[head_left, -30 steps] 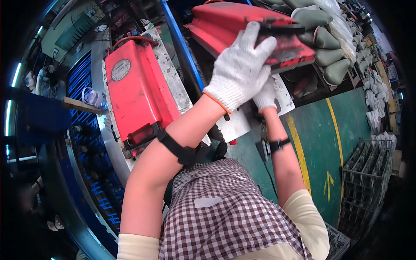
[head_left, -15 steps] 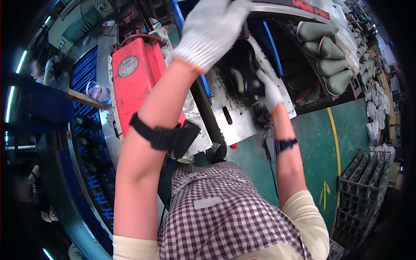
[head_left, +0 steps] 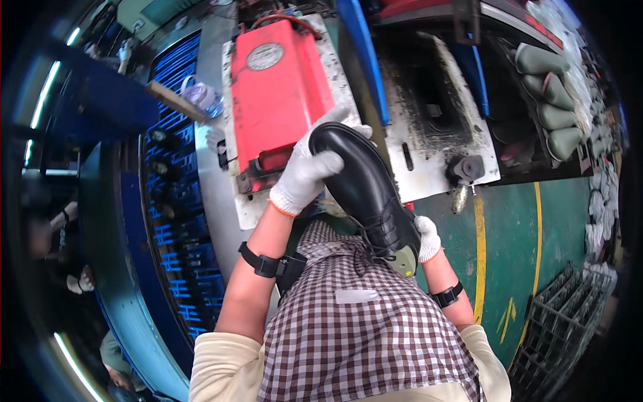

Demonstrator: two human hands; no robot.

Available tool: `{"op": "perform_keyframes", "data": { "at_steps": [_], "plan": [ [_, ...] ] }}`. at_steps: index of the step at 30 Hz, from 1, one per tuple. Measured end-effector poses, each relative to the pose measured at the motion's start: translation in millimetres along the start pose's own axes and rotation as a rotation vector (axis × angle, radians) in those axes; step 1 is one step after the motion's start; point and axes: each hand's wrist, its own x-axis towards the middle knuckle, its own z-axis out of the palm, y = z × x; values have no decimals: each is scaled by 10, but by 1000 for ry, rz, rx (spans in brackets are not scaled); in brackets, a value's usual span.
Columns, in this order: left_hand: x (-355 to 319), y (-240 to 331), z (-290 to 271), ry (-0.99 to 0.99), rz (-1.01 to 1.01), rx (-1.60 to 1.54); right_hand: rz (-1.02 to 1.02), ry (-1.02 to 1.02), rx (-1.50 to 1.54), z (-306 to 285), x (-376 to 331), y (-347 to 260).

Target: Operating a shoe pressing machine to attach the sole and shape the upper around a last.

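Observation:
A black leather lace-up shoe [head_left: 362, 177] is held at a slant in front of my checked apron, its toe pointing away and to the left. An olive-green last [head_left: 404, 260] with a small yellow spot fills its opening. My white-gloved left hand [head_left: 298, 177] is closed around the toe, thumb on the near side and fingertips showing beyond it. At the heel end, my gloved right hand [head_left: 427, 239] is closed on the shoe's right side; some of its fingers are hidden behind the shoe.
A red machine cover [head_left: 281, 87] stands ahead-left. To its right lies a stained metal plate [head_left: 415, 151] with a dark recess, flanked by blue bars. Several green lasts [head_left: 559, 114] sit at far right. A wire rack [head_left: 562, 315] stands on the green floor. Blue racking [head_left: 177, 221] runs along the left.
The shoe has come off the stained plate toward my apron. My left hand came down from above and now grips the toe; my right hand moved back with the heel.

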Motion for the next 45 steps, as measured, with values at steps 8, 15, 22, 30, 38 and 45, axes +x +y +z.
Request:
{"op": "perform_keyframes", "data": {
  "at_steps": [8,15,22,30,38,45],
  "plan": [
    [-672,91,-135,173,118,141,197,-48,259,-235,258,475],
    [-859,41,-325,348,266,328,130,66,-266,357,455,762],
    [-966,15,-784,634,124,-451,461,-212,249,880,678,799],
    [-1195,97,-1030,852,61,-471,481,-221,316,1107,880,1073],
    [-1447,55,-1181,904,102,-472,541,-167,456,1171,965,1275],
    [-1596,65,-1134,939,103,-472,580,-188,469,1186,1020,1400]
  ]
}}
